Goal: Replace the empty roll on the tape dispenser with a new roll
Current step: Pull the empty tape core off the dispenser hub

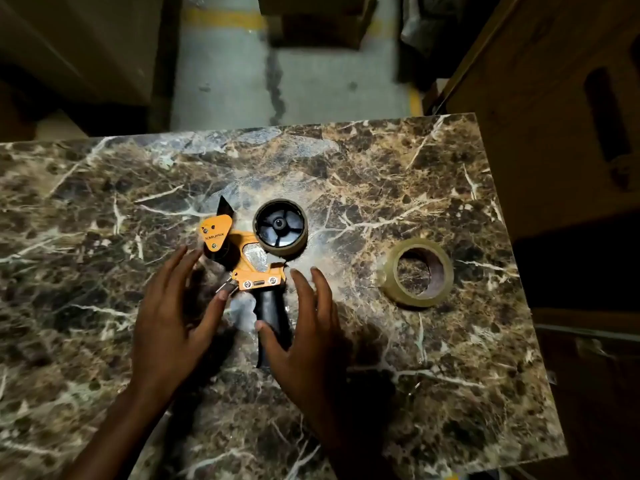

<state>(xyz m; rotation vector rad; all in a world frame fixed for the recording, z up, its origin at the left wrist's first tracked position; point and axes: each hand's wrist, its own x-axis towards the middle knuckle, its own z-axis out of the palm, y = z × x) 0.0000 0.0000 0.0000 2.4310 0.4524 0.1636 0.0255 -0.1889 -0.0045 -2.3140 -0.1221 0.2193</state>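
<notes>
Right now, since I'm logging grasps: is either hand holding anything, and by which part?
Nothing is held. The left hand and right hand hover open on either side of the tape dispenser, gripping nothing.

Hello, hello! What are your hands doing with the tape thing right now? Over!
Left hand and right hand open, either side of tape dispenser. Empty roll still on it. New roll waiting at right. Nothing blocking.

Brown marble-patterned tabletop [398,174] with pale veins. Beyond it lay a cracked concrete floor [242,81] and cardboard boxes [540,98] at right.
</notes>
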